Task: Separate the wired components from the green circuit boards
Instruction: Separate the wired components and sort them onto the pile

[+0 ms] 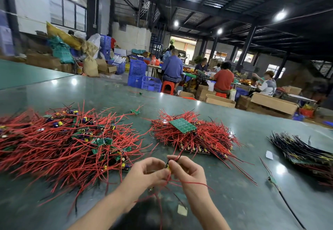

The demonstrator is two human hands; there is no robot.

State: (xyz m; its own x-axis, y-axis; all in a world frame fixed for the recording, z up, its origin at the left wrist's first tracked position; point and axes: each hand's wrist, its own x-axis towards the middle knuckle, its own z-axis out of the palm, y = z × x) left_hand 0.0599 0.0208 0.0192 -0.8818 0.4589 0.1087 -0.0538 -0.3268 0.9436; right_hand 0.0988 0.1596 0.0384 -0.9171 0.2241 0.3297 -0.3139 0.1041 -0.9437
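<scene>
Both forearms reach up from the bottom edge toward the lower middle of the frame, where the hands meet just above the bench (pixel 234 139). The left hand (pixel 144 174) is turned palm inward, its fingers curled and its fingertips closing on a small yellow-and-black component (pixel 167 166). The right hand (pixel 187 171) faces it, knuckles outward, with thumb and forefinger pinching the same piece from the other side — each grip is clenched on it. Red wires (pixel 189 182) trail from the piece, looping below the right hand and down between the wrists. At left lies a wide heap (pixel 68 143) of red-wired small boards. Above the hands, at centre, sits a second pile (pixel 194 137) of red wires with a green board (pixel 183 125) lying tilted on top. At the right edge lies a stack of dark wires (pixel 302 150) — well apart from the hands.
</scene>
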